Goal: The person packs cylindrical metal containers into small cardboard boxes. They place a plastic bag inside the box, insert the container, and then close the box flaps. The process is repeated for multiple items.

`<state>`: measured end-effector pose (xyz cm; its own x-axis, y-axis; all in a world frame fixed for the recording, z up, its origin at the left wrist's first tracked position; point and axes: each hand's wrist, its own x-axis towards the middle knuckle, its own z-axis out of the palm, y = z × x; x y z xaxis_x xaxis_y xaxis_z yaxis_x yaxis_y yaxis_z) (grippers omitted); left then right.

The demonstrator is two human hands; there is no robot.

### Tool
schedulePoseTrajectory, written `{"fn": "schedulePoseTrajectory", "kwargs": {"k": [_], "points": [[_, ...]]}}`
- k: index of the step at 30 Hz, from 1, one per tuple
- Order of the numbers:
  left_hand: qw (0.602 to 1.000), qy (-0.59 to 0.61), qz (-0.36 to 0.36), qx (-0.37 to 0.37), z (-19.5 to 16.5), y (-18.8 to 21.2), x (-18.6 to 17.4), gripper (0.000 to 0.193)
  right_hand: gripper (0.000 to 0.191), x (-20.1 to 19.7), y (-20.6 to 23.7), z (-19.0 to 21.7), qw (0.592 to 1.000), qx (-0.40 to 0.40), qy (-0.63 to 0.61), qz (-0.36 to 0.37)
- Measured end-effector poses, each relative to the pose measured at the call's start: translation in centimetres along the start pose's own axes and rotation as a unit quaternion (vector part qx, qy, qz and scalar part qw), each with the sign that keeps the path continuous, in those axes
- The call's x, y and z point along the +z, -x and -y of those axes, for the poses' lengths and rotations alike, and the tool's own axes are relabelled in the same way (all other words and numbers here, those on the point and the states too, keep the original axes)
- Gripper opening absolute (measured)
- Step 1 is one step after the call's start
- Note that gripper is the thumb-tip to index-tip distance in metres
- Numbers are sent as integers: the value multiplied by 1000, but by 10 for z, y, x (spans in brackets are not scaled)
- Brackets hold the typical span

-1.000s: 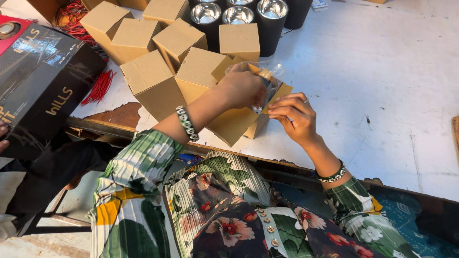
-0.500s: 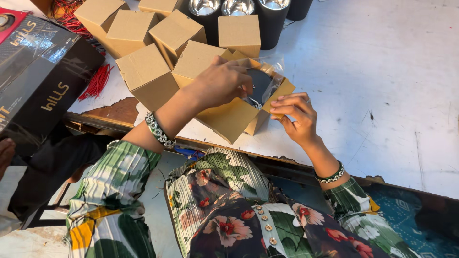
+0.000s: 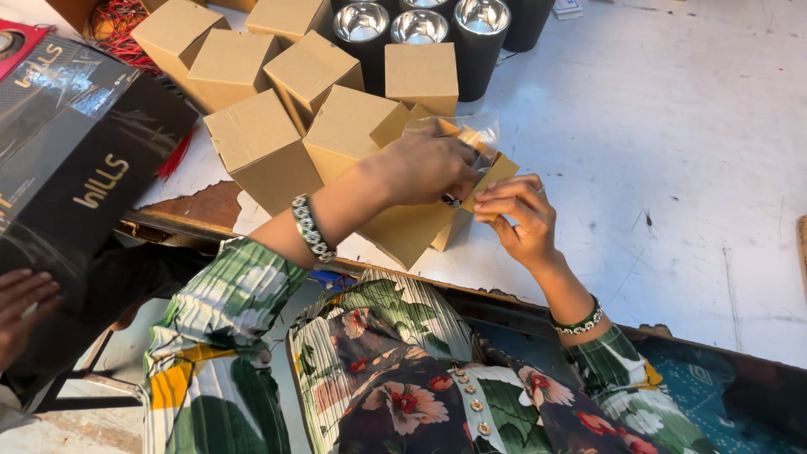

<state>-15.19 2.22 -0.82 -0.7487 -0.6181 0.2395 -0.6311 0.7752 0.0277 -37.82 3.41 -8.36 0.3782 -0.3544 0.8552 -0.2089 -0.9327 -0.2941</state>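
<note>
Open brown cardboard box (image 3: 420, 227) lies tipped on its side at the near edge of the scuffed white table (image 3: 672, 126), its mouth turned toward the person, which seems to leave the opening easy to reach. Left hand (image 3: 424, 168) rests over that mouth, fingers closed around a crinkled clear plastic bag (image 3: 466, 133) that holds something dark, half inside the box. Right hand (image 3: 517, 214) sits just right of the box, fingers pinched on its loose front flap (image 3: 496, 172), apparently keeping it folded back. Beyond the box stand more closed cardboard boxes (image 3: 261, 147) and, farther back, black cylinders with shiny silver insides (image 3: 420, 29)
</note>
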Motion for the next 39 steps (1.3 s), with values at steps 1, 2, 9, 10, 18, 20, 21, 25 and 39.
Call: {"fn": "schedulePoseTrajectory", "kwargs": {"k": [1,2,9,10,18,20,21,25,39], "points": [[998,37,41,-23,2,2,-3,5,15,0,1,1,1000,2,-1,0],[997,46,44,-35,2,5,-5,5,16,-1,3,1,1000,5,-2,0],[984,140,39,-106,-6,11,-3,9,16,3,7,-1,1000,9,-9,-21],[983,151,36,-96,-9,10,-1,7,15,4,7,-1,1000,8,-6,-25],[990,117,-16,-79,-40,4,5,13,14,3,8,4,999,4,4,-38],[985,141,-11,-94,-41,16,-7,12,14,2,5,6,999,7,2,-42],[979,174,-19,-106,-42,28,-13,13,14,3,4,9,999,8,1,-45],[934,276,-176,-143,-35,91,-30,18,7,2,2,32,999,-4,35,-23],[507,574,-445,-465,-103,185,157,46,66,-46,10,-36,848,276,-442,99]]}}
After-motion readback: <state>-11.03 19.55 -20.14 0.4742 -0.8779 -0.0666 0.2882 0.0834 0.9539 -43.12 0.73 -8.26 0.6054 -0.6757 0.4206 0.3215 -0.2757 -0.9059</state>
